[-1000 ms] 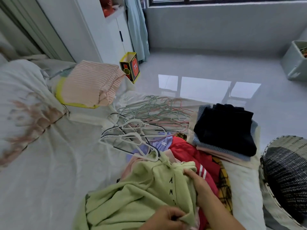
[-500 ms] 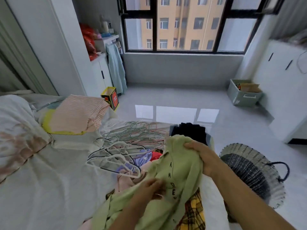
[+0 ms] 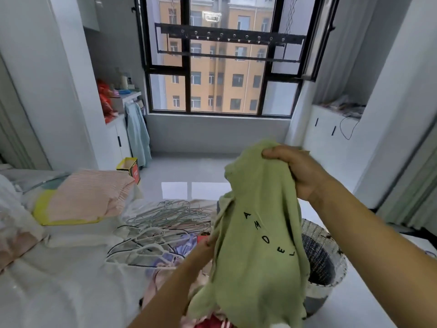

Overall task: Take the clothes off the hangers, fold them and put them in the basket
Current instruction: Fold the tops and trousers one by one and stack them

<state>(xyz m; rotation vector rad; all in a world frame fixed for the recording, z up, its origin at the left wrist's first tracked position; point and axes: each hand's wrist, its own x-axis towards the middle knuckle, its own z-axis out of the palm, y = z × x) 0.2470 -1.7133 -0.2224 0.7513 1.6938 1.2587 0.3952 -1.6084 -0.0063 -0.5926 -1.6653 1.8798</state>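
The right hand [image 3: 298, 172] gripped the green top [image 3: 260, 235] by its upper edge, holding it up right of centre, hem trailing among clothes [image 3: 165, 274] on the bed [image 3: 59, 285]. The left hand [image 3: 208, 245] met the top's left edge, fingers hidden, so their grip could not be told. The basket [image 3: 328, 254] stood lower right behind the top, open floor [image 3: 189, 171] beyond.

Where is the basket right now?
In the head view, the woven basket sits on the floor at lower right, beside the bed, partly hidden behind the green top.
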